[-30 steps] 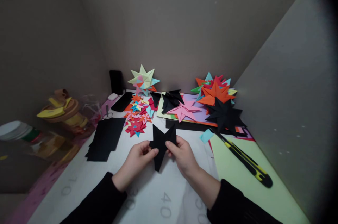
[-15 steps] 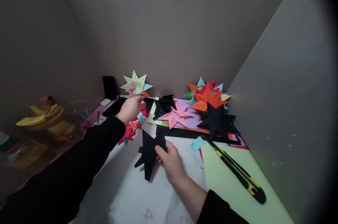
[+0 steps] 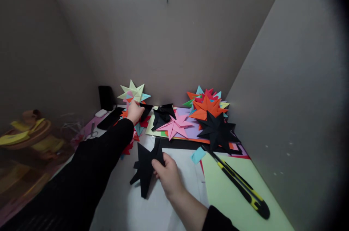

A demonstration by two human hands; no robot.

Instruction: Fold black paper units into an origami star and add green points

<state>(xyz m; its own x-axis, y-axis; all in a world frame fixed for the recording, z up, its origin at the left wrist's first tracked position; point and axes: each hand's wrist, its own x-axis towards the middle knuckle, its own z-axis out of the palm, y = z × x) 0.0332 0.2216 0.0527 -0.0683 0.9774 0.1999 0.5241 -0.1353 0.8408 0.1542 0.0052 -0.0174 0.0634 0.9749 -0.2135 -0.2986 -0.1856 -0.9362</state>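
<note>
"What has changed across the counter (image 3: 152,214)?"

"Little in its layout. The pale green sheet (image 3: 231,180) still lies on the person's right, with the yellow-and-black cutter (image 3: 242,187) across it, untouched."

"And the hands?"

"They have parted. A second ago both were on the black paper star (image 3: 144,165); now only the right hand (image 3: 169,176) grips it, pinching its right side with the thumb on top. The star is held over the middle of the counter, points spread."

"What about the left hand (image 3: 134,113)?"

"It has gone to the back, in front of the pale green star (image 3: 133,92). Its fingertips are at a black folded piece (image 3: 145,112); whether they have closed on it cannot be told."

"What does that mean for the work?"

"Two-handed handling of the star seems paused: one hand keeps it steady while the other attends to that piece."

"Anything smaller?"

"A light blue scrap (image 3: 198,155), just beside the cutter's tip, lies where it was."
</note>
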